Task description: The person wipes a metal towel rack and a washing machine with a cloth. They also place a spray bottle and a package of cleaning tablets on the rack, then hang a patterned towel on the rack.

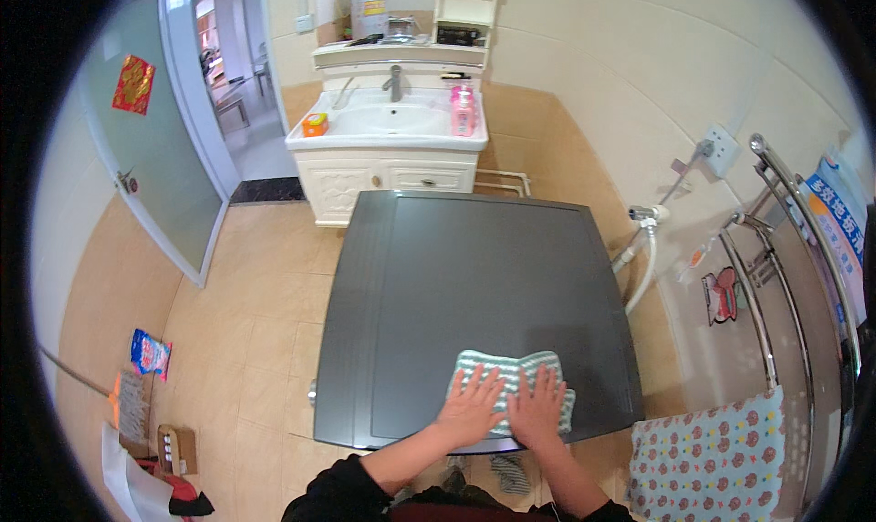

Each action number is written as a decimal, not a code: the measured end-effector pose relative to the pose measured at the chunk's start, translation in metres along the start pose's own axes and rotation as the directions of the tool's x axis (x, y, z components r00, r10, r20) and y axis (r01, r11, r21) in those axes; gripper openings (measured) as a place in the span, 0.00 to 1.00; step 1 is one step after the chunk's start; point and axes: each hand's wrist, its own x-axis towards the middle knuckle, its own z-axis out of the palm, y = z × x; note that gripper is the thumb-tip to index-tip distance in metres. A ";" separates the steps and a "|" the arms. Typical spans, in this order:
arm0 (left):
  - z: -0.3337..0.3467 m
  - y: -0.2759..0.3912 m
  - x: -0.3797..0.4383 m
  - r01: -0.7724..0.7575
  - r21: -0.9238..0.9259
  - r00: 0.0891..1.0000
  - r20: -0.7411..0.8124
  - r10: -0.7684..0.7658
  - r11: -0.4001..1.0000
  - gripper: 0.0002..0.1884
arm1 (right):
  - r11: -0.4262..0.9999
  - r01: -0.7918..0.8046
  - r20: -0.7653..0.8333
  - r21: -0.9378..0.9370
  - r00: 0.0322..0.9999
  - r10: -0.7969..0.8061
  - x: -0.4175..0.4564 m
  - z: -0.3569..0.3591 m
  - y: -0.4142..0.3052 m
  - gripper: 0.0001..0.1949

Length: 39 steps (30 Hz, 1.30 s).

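A green-and-white striped cloth [508, 364] lies spread near the front edge of the dark grey top of what looks like a washing machine [479, 269]. My left hand [472, 407] rests palm down on the cloth's left part, fingers spread. Beside it, my right hand [537, 405] presses flat on the right part, its fingers slightly apart. Neither hand grips the cloth; both cover much of its middle. The cloth's far edge and right corner show past my fingers.
Behind the machine stands a white washbasin cabinet [342, 180] with pink bottles [462, 111] and an orange box [315, 124]. At right are a tap with a hose [649, 255], a metal rack [753, 310] and a patterned towel [708, 453]. A broom [130, 405] stands left.
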 end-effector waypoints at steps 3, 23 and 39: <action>-0.007 -0.039 -0.052 0.142 0.026 0.990 -0.031 -0.141 0.990 0.33 | 0.984 0.177 0.014 0.037 0.984 -0.178 0.008 0.006 -0.063 0.29; -0.017 -0.083 -0.118 0.170 0.071 0.968 -0.198 -0.153 0.983 0.34 | 0.897 0.430 -0.193 0.099 0.893 -0.407 0.000 0.015 -0.133 0.23; -0.008 -0.008 -0.073 -0.184 0.088 0.982 -0.035 0.187 0.979 0.40 | 0.974 0.197 -0.146 0.112 0.973 -0.180 -0.060 -0.005 -0.038 0.23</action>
